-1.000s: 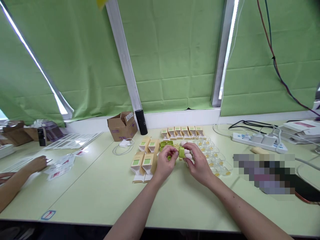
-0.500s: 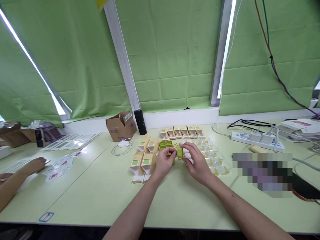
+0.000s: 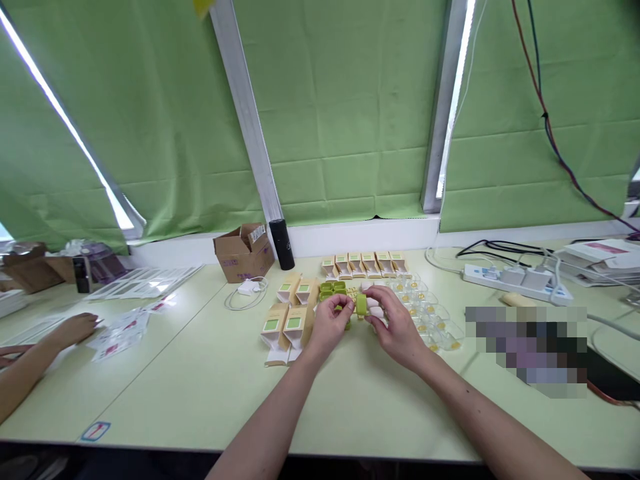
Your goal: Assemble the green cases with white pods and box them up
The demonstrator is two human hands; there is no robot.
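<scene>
My right hand (image 3: 395,323) grips a small green plastic piece (image 3: 361,305) between thumb and fingers, just above the table. Close beside it, my left hand (image 3: 331,321) has thumb and forefinger pinched together; whatever is in that pinch is too small to make out. White rounded pieces (image 3: 375,311) show behind the right fingers. Behind my left hand stand green square cups (image 3: 333,288), partly hidden by it. Small yellowish pieces (image 3: 352,291) lie between the hands. Clear plastic shells with yellow spots (image 3: 429,311) spread out to the right of my right hand.
Open cream cartons stand left (image 3: 295,319) and in a back row (image 3: 365,262). Farther back are a cardboard box (image 3: 245,257), black cylinder (image 3: 281,245) and white cable (image 3: 247,288). A power strip (image 3: 515,280) lies right; another person's hand (image 3: 75,330) is at left.
The view has shifted slightly. My hands hold nearly the same pose, and the green piece is turned a little in my right fingers. The other person's hand has moved slightly.
</scene>
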